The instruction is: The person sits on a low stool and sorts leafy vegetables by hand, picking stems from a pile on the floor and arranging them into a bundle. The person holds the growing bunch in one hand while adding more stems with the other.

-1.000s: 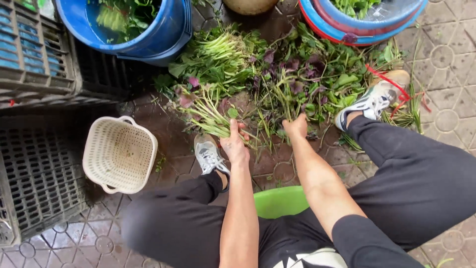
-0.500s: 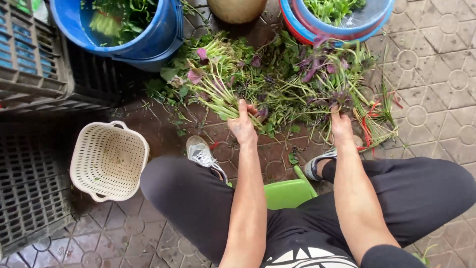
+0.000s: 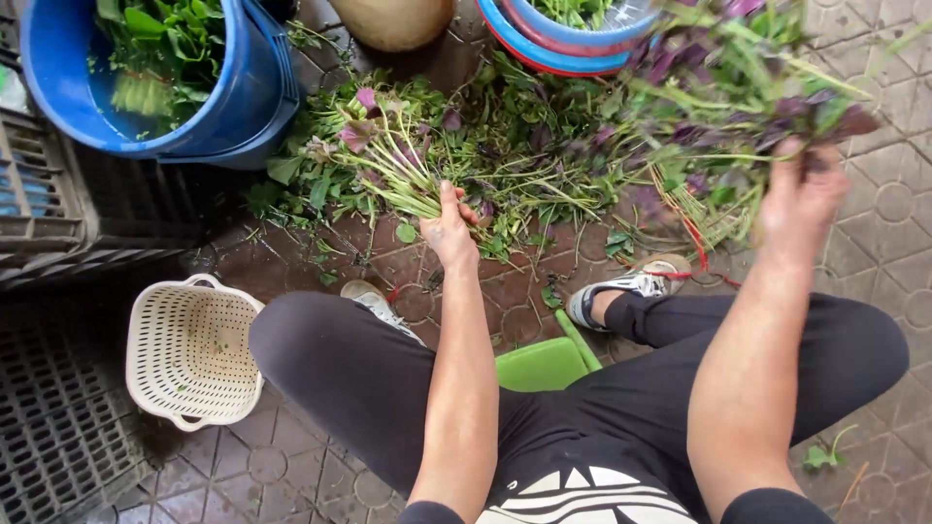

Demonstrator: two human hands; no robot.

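Gripping tight with both hands, each shut around a bunch of leafy stems. Right hand (image 3: 801, 194) up high on the right, lifting a big bunch of green and purple leaves (image 3: 738, 87) off the ground, a bit blurry. Left hand (image 3: 449, 231) low in the middle, squeezing a smaller bunch of stems (image 3: 393, 160) that fans out toward the far left.

Lots left to sort, by the look of it: a wide messy heap of greens (image 3: 544, 165) on the wet paving, far from the knees, between the two hands. Some already done, probably: more greens sitting in water in the blue tub (image 3: 252, 97) at the far left, and more in the blue and red basin (image 3: 544, 49) at the far side. Nothing much yet in the cream basket (image 3: 189, 349) near the left knee, just a few scraps.

Stems long, thin and pale green. Leaves small, green on some, purple on others. Red bands (image 3: 694, 247) lying by the right shoe.
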